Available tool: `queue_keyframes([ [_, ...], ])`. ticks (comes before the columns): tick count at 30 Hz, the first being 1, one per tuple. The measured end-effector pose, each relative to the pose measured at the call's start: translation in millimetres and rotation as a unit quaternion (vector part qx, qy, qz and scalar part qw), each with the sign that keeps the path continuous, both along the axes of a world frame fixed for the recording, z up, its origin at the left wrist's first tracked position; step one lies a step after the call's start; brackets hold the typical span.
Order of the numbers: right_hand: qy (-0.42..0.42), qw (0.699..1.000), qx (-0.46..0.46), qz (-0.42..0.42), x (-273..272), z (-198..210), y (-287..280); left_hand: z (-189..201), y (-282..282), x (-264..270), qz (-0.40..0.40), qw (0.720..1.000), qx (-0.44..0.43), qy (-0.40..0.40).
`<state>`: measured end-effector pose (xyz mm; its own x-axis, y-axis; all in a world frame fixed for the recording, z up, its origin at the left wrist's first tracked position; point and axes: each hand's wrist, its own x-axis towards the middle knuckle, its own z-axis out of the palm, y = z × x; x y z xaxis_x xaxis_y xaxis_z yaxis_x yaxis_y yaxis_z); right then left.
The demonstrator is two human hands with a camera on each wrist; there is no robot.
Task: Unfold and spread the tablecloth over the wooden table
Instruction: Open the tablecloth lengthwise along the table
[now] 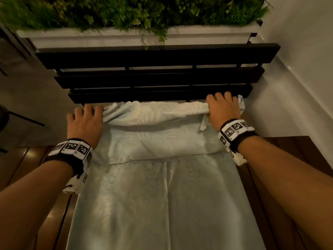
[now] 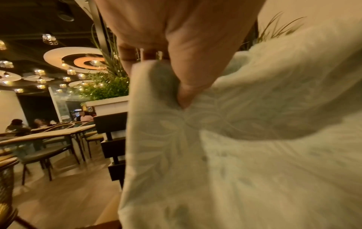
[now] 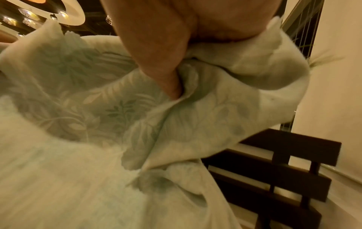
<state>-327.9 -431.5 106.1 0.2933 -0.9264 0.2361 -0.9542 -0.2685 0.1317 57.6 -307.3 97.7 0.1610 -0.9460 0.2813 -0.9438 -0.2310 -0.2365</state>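
A pale green tablecloth [image 1: 162,195] with a leaf pattern lies lengthwise down the middle of the dark wooden table [image 1: 281,186]. Its far end is bunched and lifted between my two hands. My left hand [image 1: 84,120] pinches the left corner; the left wrist view shows its thumb [image 2: 188,77] pressing the tablecloth [image 2: 235,155] against the fingers. My right hand [image 1: 223,109] grips the right corner, and the right wrist view shows its thumb [image 3: 156,62] dug into a wad of the tablecloth [image 3: 98,124]. Folded layers still lie across the cloth's middle.
A dark slatted bench back [image 1: 156,76] stands just beyond the table's far edge, with a white planter of green plants [image 1: 137,33] behind it. A white wall [image 1: 306,69] runs along the right. Other tables and chairs [image 2: 49,139] with seated people stand to the left.
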Motion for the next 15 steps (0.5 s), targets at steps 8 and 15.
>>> queue_keyframes([
  [8,0.012,0.999,0.002,-0.046,5.7,-51.1,8.0,-34.1,12.4,2.4,0.009,0.996,0.081,0.036],
  [15,-0.016,0.996,0.055,0.071,6.9,-80.3,58.9,-99.0,83.1,-42.3,-0.149,0.955,0.185,0.177],
])
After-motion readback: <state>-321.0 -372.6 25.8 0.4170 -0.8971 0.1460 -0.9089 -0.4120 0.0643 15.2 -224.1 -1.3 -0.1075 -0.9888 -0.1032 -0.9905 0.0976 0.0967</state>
